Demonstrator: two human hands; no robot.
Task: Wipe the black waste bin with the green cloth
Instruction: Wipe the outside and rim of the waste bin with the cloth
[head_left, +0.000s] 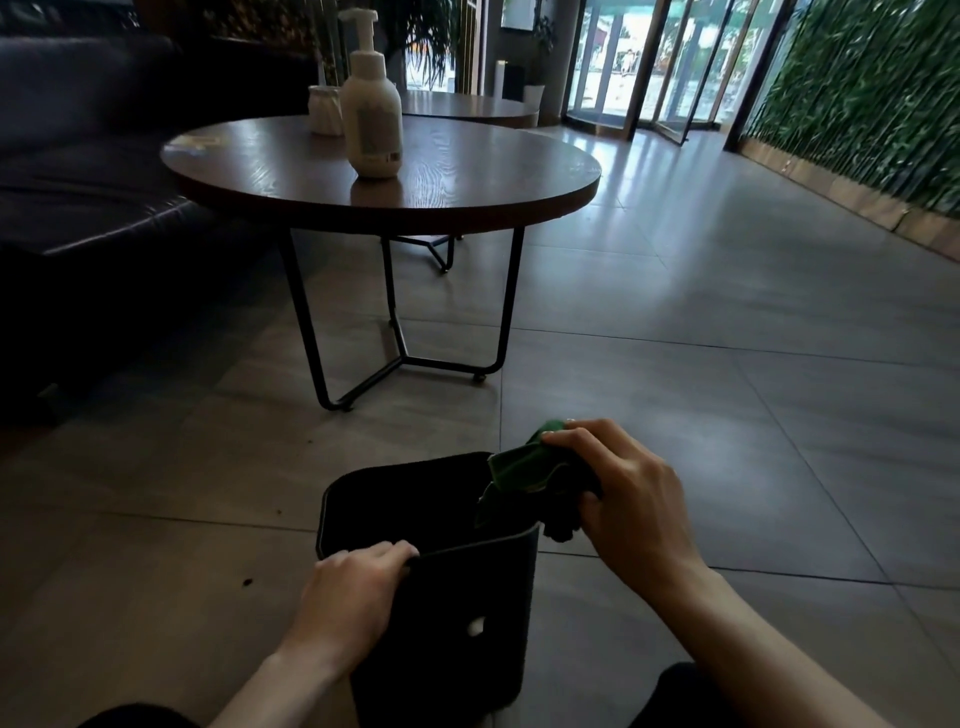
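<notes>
Grey tile floor (675, 322), round table (467, 171) w/ pump bottle (373, 111) beyond the black bin (441, 597). My left hand (348, 597) grips bin's near rim. Right hand (631, 499) clutches green cloth (524, 467) at bin's right rim.

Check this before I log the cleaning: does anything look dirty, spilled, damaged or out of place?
Little stands out. Small dark specks lie on the grey tiled floor left of the black waste bin. The bin's near wall carries a small pale mark, which could be glare or a hole; I cannot tell.
</notes>
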